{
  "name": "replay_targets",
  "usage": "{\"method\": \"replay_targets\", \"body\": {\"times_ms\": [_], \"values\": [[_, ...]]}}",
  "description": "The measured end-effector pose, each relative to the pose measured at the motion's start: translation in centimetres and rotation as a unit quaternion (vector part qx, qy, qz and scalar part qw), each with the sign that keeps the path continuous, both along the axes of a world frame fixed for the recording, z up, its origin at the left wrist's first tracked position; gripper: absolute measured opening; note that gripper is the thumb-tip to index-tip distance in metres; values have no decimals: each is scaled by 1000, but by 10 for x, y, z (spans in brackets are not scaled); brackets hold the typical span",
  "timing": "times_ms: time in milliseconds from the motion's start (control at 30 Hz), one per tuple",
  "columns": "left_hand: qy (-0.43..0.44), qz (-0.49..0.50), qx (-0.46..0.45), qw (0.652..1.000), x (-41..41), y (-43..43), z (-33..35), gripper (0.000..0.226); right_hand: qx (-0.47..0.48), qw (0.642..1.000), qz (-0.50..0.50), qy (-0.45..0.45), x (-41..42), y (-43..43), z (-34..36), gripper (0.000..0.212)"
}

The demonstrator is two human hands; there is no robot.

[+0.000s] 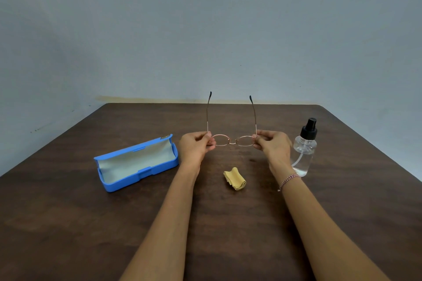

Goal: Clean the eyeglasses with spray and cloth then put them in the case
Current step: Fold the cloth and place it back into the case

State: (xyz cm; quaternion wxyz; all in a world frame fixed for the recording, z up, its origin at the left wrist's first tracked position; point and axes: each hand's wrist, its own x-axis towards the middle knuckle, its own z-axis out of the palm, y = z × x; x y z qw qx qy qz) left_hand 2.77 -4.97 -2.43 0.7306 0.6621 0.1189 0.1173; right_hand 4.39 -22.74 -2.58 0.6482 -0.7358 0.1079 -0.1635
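Thin rose-gold eyeglasses [233, 140] are held above the table, lenses toward me, both temples unfolded and pointing away and up. My left hand [195, 147] pinches the frame's left corner at the hinge. My right hand [272, 146] pinches the right corner. A crumpled yellow cloth [235, 179] lies on the table below the glasses. The blue case [137, 162] lies open to the left, its pale lining showing. A clear spray bottle [304, 147] with a black pump top stands upright just right of my right hand.
The dark wooden table [68, 223] reaches to a bluish wall at the back. Its left and right edges slant toward the far corners. A bracelet sits on my right wrist [288, 180].
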Motion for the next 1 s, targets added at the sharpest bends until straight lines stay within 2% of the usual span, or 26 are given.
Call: {"method": "replay_targets", "body": {"times_ms": [200, 533, 733, 1000], "values": [[-2, 56, 134, 989, 3, 2, -5, 22, -81, 996, 14, 22, -3, -1, -2, 25], [39, 42, 300, 952, 6, 2, -9, 26, -198, 977, 30, 68, 2, -4, -6, 18], [62, 30, 334, 940, 4, 1, -8, 23, -229, 969, 30, 87, 3, -4, -8, 14], [69, 29, 349, 934, 5, 2, -9, 20, -272, 957, 33, 96, 3, -5, -9, 28]]}}
